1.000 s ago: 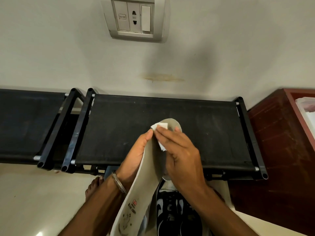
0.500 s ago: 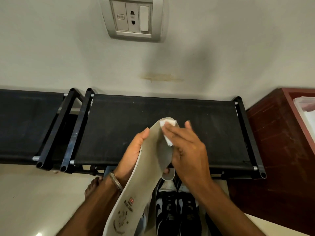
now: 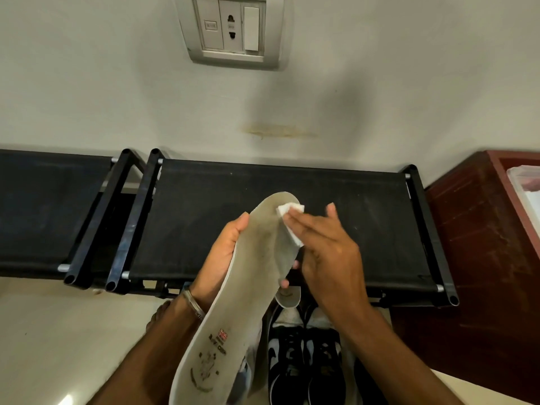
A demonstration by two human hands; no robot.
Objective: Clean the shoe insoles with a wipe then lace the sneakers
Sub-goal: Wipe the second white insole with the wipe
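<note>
Moved since the previous frame: right hand [image 3: 327,252] and white wipe [image 3: 289,220] now sit nearer the toe end of the insole [image 3: 257,258], having slid up from slightly lower on its surface; the insole is tilted a little more to the right. Right hand: fingers straight and flat, pressing the wipe against the grey upper face of the insole, thumb raised clear. Left hand [image 3: 222,258]: cupped around the insole from behind, thumb on its left edge, fingertips showing past its right edge; metal bangle [image 3: 193,302] on the wrist. Insole: held upright above the floor, toe uppermost, heel toward the camera, printed logo and small flag near the heel. Second insole [image 3: 289,296]: partly visible behind the first, lying over the sneakers. Sneakers [image 3: 304,355]: black-and-white pair, side by side on the floor beneath the hands. Black fabric rack [image 3: 350,200]: against the wall, behind the hands. Wall socket panel [image 3: 230,27]: above. Reddish wooden cabinet [image 3: 482,244]: to the right.
</note>
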